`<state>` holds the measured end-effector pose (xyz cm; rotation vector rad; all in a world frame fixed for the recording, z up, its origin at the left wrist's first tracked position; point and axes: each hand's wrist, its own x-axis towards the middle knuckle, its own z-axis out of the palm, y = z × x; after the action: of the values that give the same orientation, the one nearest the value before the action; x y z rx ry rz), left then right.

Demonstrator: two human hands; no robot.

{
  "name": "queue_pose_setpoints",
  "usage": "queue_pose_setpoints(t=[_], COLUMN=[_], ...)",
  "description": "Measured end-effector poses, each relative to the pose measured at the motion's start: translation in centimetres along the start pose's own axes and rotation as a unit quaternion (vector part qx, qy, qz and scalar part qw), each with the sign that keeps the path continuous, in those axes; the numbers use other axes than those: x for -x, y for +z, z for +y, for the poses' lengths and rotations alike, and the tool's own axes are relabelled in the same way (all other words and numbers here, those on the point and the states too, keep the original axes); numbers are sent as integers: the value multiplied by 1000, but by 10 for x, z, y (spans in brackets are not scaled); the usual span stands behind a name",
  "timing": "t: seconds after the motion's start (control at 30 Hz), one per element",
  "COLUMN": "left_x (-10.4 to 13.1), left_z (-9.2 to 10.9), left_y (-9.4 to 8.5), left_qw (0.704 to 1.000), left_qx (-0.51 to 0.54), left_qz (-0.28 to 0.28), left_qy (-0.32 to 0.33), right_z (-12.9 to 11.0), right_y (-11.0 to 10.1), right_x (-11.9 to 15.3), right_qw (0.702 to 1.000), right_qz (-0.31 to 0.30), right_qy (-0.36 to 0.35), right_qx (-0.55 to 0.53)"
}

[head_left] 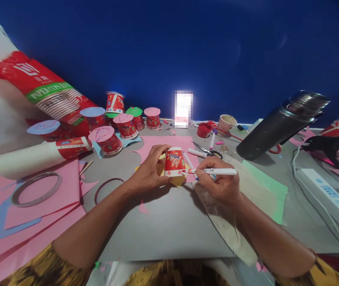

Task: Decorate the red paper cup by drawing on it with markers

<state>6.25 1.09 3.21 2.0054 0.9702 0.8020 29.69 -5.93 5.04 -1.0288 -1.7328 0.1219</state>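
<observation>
My left hand (154, 169) grips a red and white paper cup (174, 159) from its left side, fingers over the top and thumb below. In my right hand (219, 180) is a white felt-tip marker (218, 171) with a red tip. That tip touches or nearly touches the cup's white band, where small red marks show. Under the cup lie a pink paper sheet (154, 142) and a piece of yellow paper (177, 182). Scissors (205, 149) with black handles rest just beyond my right hand, near another white marker (196, 152).
Several paper-topped cups (126, 126) stand at the back left, behind a stack of cups (38, 159). Tape rolls and pink sheets (47, 214) lie left. On the right are a dark thermos (276, 127), green paper (272, 186) and a power strip (330, 194) with cables.
</observation>
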Motion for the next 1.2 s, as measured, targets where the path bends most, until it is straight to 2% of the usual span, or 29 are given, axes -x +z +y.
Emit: queue_pose_setpoints(t=[0.27, 0.47, 0.6, 0.77, 1.2], left_x=[3, -1, -6, -7, -6], left_z=[0, 7, -1, -10, -11], left_y=[4, -1, -4, -5, -6], left_qw=[1000, 998, 998, 997, 999], left_qx=[18, 51, 58, 47, 17], left_qz=[7, -2, -11, -13, -10], left_qy=[2, -47, -34, -53, -40], right_z=[4, 8, 9, 11, 11], right_y=[-2, 0, 0, 2, 5], right_x=[1, 1, 2, 3, 3], right_qw=[999, 996, 997, 998, 999], right_qz=[-3, -22, -12, -21, -44], right_qy=[44, 83, 71, 67, 27], right_qx=[22, -8, -6, -3, -4])
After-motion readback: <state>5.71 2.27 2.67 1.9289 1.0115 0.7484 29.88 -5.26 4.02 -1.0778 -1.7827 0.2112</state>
